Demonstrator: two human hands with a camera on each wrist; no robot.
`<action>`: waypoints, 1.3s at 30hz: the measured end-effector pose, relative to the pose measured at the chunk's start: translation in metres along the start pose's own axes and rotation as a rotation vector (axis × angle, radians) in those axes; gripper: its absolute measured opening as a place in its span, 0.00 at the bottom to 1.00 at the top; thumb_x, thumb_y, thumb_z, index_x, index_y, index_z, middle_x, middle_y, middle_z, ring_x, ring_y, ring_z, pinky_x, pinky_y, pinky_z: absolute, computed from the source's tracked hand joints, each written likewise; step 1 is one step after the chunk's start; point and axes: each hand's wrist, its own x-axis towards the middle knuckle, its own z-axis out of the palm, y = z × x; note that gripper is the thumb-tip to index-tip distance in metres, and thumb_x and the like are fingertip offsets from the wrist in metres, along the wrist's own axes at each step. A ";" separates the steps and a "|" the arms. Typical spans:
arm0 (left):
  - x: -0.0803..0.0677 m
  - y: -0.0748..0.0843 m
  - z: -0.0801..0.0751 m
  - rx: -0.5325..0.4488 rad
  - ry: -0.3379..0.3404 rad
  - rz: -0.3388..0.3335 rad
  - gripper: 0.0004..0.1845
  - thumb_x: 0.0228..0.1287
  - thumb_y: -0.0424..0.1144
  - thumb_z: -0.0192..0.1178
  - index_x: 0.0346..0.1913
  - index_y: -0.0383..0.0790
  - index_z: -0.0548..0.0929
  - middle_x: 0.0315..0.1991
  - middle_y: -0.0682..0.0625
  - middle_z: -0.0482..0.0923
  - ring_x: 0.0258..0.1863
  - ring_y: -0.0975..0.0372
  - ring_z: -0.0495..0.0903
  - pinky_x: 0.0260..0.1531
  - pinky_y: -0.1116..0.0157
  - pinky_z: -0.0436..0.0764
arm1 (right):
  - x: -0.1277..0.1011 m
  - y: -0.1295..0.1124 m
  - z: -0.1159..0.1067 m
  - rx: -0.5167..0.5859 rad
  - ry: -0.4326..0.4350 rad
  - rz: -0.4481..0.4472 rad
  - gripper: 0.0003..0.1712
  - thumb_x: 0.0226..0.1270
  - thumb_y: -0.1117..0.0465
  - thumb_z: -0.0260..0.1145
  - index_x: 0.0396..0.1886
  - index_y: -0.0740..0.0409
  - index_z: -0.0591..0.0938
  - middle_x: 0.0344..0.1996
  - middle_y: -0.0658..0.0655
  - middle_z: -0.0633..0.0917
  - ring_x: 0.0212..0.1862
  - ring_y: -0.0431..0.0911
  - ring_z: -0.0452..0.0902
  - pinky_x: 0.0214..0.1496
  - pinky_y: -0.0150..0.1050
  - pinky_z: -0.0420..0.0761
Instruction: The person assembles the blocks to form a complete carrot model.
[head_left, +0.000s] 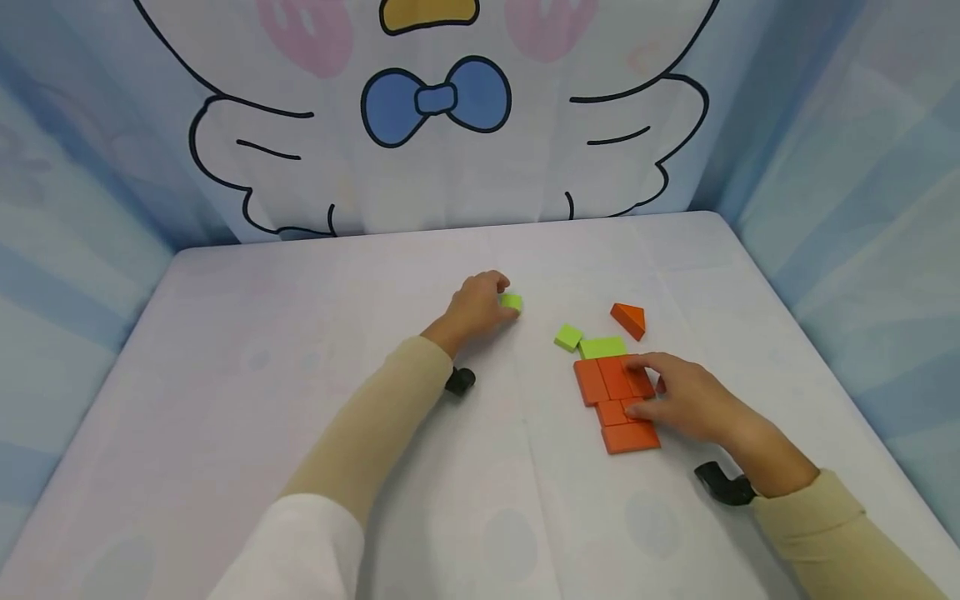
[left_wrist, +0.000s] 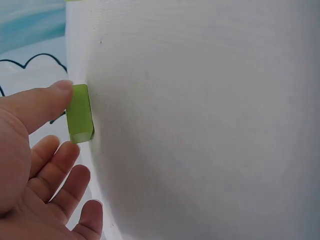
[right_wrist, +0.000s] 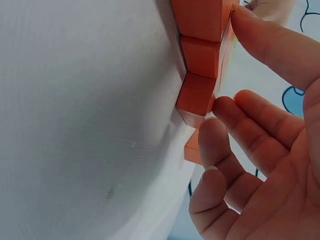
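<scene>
My left hand (head_left: 474, 307) is at the middle of the table toward the back, with a small green block (head_left: 512, 302) between its thumb and fingers. In the left wrist view the thumb tip presses one end of that green block (left_wrist: 80, 114), and the fingertips lie at the other end. My right hand (head_left: 693, 396) rests over the right side of a flat group of orange blocks (head_left: 591, 383). Its thumb and fingertips touch the upper faces of the orange blocks (right_wrist: 200, 57), with the fingers bent and apart. The hand partly hides the group's right edge.
A green rectangular block (head_left: 602, 347) lies against the far side of the orange group. Just left of it is a small green square block (head_left: 568, 337). Behind sits an orange triangular block (head_left: 628, 320). A patterned curtain (head_left: 450, 179) stands along the table's far edge.
</scene>
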 end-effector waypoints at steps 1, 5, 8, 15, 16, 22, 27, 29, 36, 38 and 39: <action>0.001 0.000 0.000 0.004 -0.001 0.002 0.26 0.66 0.43 0.67 0.64 0.37 0.75 0.58 0.47 0.77 0.58 0.55 0.73 0.60 0.57 0.70 | 0.000 -0.001 0.000 0.003 0.001 -0.005 0.37 0.61 0.55 0.75 0.68 0.62 0.73 0.53 0.61 0.79 0.43 0.51 0.71 0.40 0.43 0.75; 0.003 0.001 -0.001 0.013 -0.018 0.025 0.24 0.68 0.38 0.65 0.64 0.36 0.76 0.59 0.46 0.76 0.60 0.55 0.73 0.61 0.59 0.69 | 0.000 -0.002 0.000 0.011 0.005 -0.015 0.37 0.62 0.54 0.75 0.67 0.63 0.73 0.52 0.61 0.79 0.42 0.51 0.71 0.40 0.43 0.74; 0.004 0.000 -0.002 0.000 -0.040 0.039 0.24 0.68 0.37 0.64 0.64 0.36 0.75 0.60 0.45 0.76 0.61 0.54 0.72 0.63 0.60 0.68 | -0.001 -0.003 0.000 0.005 0.006 -0.007 0.37 0.62 0.55 0.75 0.68 0.63 0.73 0.52 0.61 0.79 0.42 0.51 0.71 0.40 0.43 0.74; 0.004 -0.006 -0.004 -0.020 -0.084 0.035 0.23 0.70 0.34 0.62 0.66 0.38 0.75 0.63 0.47 0.76 0.66 0.55 0.69 0.67 0.60 0.64 | -0.002 -0.001 -0.001 0.003 0.005 -0.001 0.37 0.62 0.56 0.74 0.67 0.63 0.73 0.52 0.61 0.79 0.42 0.51 0.71 0.39 0.43 0.74; 0.004 -0.007 -0.005 -0.022 -0.087 0.037 0.22 0.70 0.33 0.61 0.65 0.39 0.75 0.62 0.47 0.76 0.66 0.55 0.69 0.66 0.60 0.65 | -0.002 -0.001 -0.001 0.003 0.005 -0.002 0.36 0.62 0.56 0.74 0.67 0.63 0.73 0.52 0.61 0.79 0.42 0.51 0.71 0.40 0.43 0.74; 0.006 0.003 -0.001 -0.037 -0.070 0.081 0.19 0.70 0.38 0.64 0.61 0.39 0.79 0.57 0.47 0.79 0.59 0.56 0.74 0.61 0.60 0.70 | -0.002 -0.001 -0.001 0.000 0.002 0.000 0.37 0.62 0.56 0.74 0.68 0.62 0.73 0.55 0.62 0.78 0.43 0.51 0.72 0.42 0.45 0.75; 0.009 0.028 0.007 -0.059 -0.078 0.111 0.19 0.69 0.39 0.66 0.60 0.40 0.80 0.54 0.50 0.80 0.55 0.59 0.76 0.57 0.64 0.73 | -0.001 -0.001 -0.001 -0.011 -0.004 0.011 0.37 0.62 0.55 0.74 0.68 0.62 0.73 0.55 0.62 0.79 0.43 0.52 0.72 0.43 0.46 0.75; 0.010 0.039 0.012 -0.065 -0.085 0.118 0.18 0.69 0.38 0.66 0.60 0.41 0.80 0.54 0.50 0.80 0.54 0.60 0.76 0.56 0.65 0.73 | 0.000 -0.001 -0.001 -0.015 -0.004 0.016 0.37 0.62 0.55 0.74 0.68 0.62 0.73 0.55 0.62 0.79 0.43 0.52 0.72 0.43 0.46 0.75; 0.013 0.069 0.033 -0.075 -0.113 0.120 0.17 0.71 0.37 0.62 0.60 0.41 0.80 0.57 0.50 0.80 0.53 0.61 0.76 0.54 0.67 0.73 | 0.000 -0.001 -0.001 -0.006 -0.014 0.033 0.38 0.61 0.54 0.75 0.68 0.62 0.73 0.56 0.63 0.79 0.43 0.52 0.73 0.44 0.46 0.77; 0.015 0.075 0.039 -0.075 -0.118 0.109 0.17 0.70 0.37 0.63 0.60 0.41 0.80 0.57 0.51 0.80 0.52 0.62 0.75 0.53 0.68 0.73 | 0.000 -0.001 -0.001 -0.001 -0.013 0.035 0.38 0.61 0.54 0.75 0.68 0.62 0.73 0.56 0.63 0.79 0.43 0.52 0.73 0.44 0.46 0.77; 0.015 0.078 0.041 -0.069 -0.118 0.105 0.17 0.70 0.37 0.63 0.59 0.41 0.81 0.57 0.51 0.80 0.51 0.62 0.75 0.52 0.68 0.73 | 0.000 -0.001 -0.001 0.002 -0.011 0.035 0.38 0.61 0.54 0.75 0.68 0.62 0.73 0.56 0.63 0.79 0.43 0.52 0.72 0.44 0.46 0.77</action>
